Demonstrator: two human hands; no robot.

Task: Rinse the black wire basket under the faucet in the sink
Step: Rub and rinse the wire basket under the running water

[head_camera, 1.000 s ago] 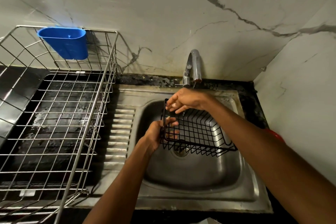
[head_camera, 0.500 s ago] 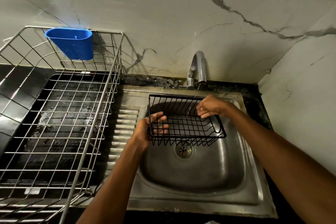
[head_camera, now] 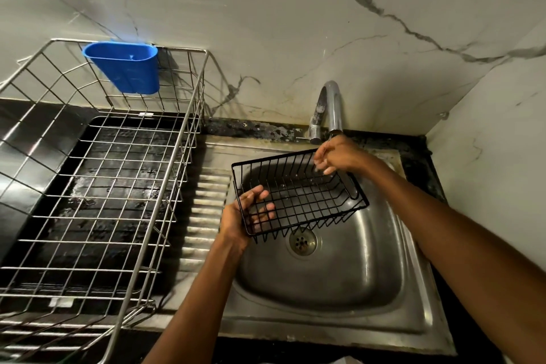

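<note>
Steel dish rack (head_camera: 97, 186) with blue cup (head_camera: 124, 66): unmoved.
Left hand (head_camera: 242, 216): fingers curled round near-left corner of the black wire basket (head_camera: 298, 195).
Basket: swung from tilted to open-side-up over the sink (head_camera: 325, 284), under the faucet (head_camera: 329, 109); rinsing likely mid-course.
Right hand (head_camera: 339, 156): fingers pinching far rim.

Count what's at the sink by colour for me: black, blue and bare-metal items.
Black: 1, the wire basket, gripped by the left hand and right hand.
Blue: 1, the cup hung on the rack.
Bare metal: 3, the dish rack, faucet and sink.
Total: 5
</note>
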